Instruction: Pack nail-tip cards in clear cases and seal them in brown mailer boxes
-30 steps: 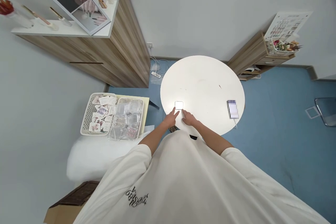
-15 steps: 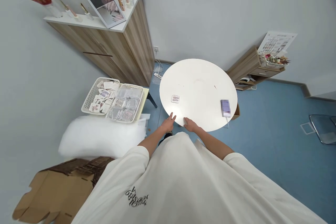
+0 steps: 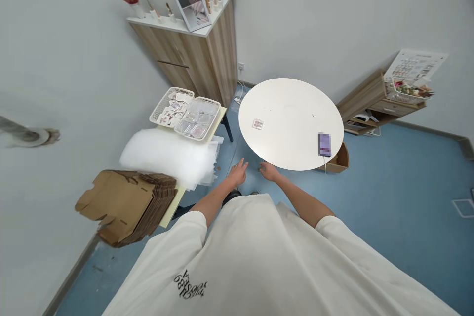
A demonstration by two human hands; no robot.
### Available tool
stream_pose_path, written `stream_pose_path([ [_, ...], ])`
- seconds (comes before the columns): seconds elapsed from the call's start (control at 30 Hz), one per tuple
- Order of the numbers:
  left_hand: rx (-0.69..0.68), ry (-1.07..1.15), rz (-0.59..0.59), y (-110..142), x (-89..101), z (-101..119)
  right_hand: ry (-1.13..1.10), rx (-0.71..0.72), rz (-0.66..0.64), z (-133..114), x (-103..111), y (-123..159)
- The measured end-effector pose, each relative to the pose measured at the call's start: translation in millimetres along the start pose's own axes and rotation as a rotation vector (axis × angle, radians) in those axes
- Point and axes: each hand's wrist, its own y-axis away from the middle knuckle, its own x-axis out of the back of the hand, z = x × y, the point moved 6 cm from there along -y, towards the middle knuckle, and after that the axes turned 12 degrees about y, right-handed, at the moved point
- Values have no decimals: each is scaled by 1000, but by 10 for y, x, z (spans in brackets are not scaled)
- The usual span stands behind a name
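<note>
My left hand (image 3: 238, 173) hangs in the air with its fingers apart and nothing in it. Across a small gap, my right hand (image 3: 268, 171) is also unladen, its fingers loosely bent and pointing inward, close to the near rim of the round white table (image 3: 292, 108). On the left part of that tabletop lies a small clear flat case with pinkish pieces (image 3: 257, 124). A phone-like device (image 3: 324, 144), its screen blurred out, sits by the right rim with a white cable.
At left, a side table bears two white baskets (image 3: 157, 113) of cards and clear packets, white foam sheets (image 3: 166, 155) and folded cardboard boxes (image 3: 122, 202). Behind stands a wooden cabinet (image 3: 218, 54). A low shelf (image 3: 365, 96) and an open brown box (image 3: 339, 160) are at right.
My view has swung left and back, so the round table sits farther from my hands. Both hands have come away from its near edge. The case and the device stay on it.
</note>
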Motion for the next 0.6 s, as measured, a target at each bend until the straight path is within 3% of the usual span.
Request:
stream_pose_path([
  [0.23,90,65,204,684,321,-430,1,201,16,-917,32,-224],
  [0.4,149,132,393,1378,549,-870,9,384,28,-1913,-13,-321],
  [0.6,206,221,583,2316,649,-1478,51,550,31,-3196,-235,-312],
])
